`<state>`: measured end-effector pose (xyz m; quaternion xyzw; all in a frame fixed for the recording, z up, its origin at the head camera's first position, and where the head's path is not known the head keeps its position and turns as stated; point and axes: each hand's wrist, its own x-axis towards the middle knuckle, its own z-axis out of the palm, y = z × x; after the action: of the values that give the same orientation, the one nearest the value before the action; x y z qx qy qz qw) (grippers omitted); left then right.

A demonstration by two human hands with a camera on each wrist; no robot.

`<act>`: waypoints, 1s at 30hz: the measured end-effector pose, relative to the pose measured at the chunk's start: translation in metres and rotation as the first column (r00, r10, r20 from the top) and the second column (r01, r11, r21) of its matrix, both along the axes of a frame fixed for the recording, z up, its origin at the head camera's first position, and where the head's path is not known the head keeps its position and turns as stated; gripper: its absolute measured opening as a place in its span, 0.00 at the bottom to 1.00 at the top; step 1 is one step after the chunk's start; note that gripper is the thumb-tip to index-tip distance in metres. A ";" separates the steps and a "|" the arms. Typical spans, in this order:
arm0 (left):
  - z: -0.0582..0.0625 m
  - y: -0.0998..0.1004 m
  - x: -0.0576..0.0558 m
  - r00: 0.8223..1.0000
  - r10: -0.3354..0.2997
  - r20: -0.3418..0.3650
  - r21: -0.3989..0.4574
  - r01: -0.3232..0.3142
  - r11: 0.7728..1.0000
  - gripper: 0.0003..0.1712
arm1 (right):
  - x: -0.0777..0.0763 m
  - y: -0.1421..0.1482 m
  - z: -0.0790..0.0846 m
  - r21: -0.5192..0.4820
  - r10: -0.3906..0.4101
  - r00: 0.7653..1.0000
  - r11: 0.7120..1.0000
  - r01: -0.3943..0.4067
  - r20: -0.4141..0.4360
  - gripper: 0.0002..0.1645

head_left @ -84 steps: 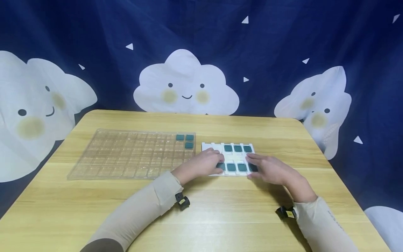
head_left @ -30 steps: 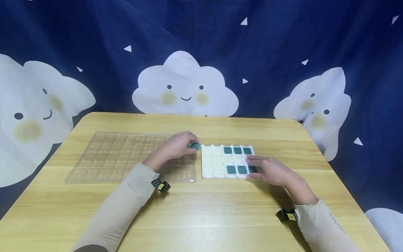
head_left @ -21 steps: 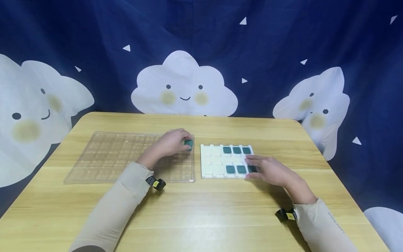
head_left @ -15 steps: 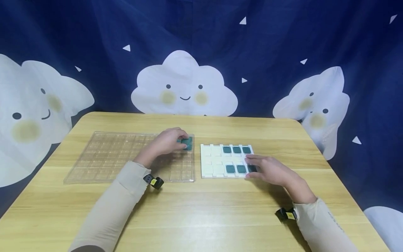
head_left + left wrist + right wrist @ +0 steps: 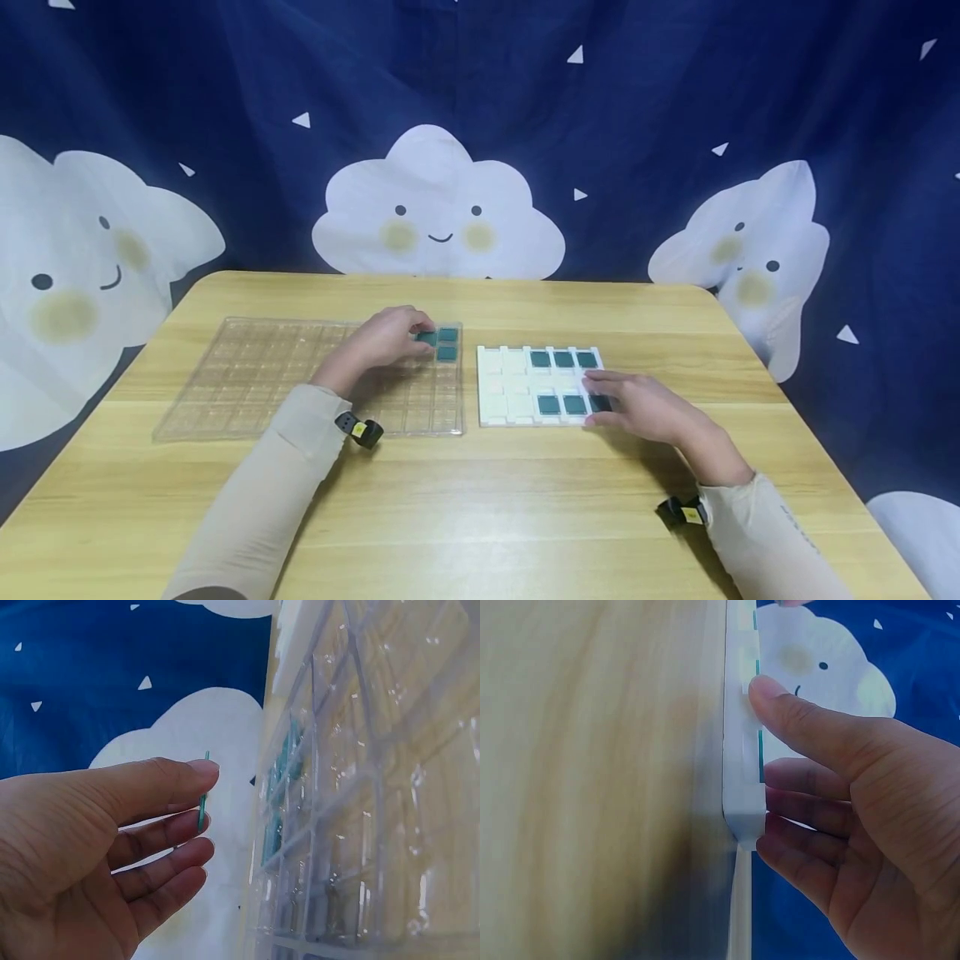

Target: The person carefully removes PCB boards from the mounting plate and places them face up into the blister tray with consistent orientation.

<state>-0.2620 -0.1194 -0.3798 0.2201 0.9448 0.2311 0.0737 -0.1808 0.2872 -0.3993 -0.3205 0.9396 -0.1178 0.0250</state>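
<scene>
My left hand [image 5: 382,337] is over the right part of the clear compartment tray [image 5: 300,383]. Its thumb and index finger pinch a thin green square chip [image 5: 202,802], seen edge-on in the left wrist view and held apart from the tray. Two green chips, one behind the other [image 5: 447,334], lie in the tray's rightmost column. Fairly straight, the fingers of my right hand [image 5: 648,404] rest on the right end of the white slotted tray [image 5: 498,383], with the thumb at its front corner. Several green chips [image 5: 562,359] sit in that tray's two rows; the right hand partly covers one.
Both trays lie side by side on a wooden table [image 5: 480,517], with a narrow gap between them. Behind the table hangs a dark blue curtain [image 5: 637,108] with white clouds. A small black camera [image 5: 360,429] is strapped to each wrist.
My left hand took a chip from the front row of the white tray and carried it left over the clear tray. Lately it has shifted further left. My right hand has stayed in place.
</scene>
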 end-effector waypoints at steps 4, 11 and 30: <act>-0.001 -0.001 -0.002 1.000 0.003 0.006 -0.003 -0.003 1.000 0.24 | 0.000 0.000 0.000 -0.003 0.005 1.000 1.000 -0.005 -0.008 0.41; -0.010 -0.002 -0.008 0.999 0.012 0.032 -0.010 -0.011 1.000 0.24 | 0.000 0.000 0.000 -0.010 0.001 1.000 1.000 -0.001 0.001 0.41; -0.019 -0.003 -0.010 0.998 -0.027 0.055 -0.071 0.031 0.997 0.21 | 0.001 -0.001 0.001 -0.016 0.018 1.000 1.000 -0.018 0.002 0.40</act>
<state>-0.2723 -0.1229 -0.3989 0.2245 0.9469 0.2018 0.1105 -0.1803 0.2862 -0.3985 -0.3291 0.9356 -0.1253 0.0245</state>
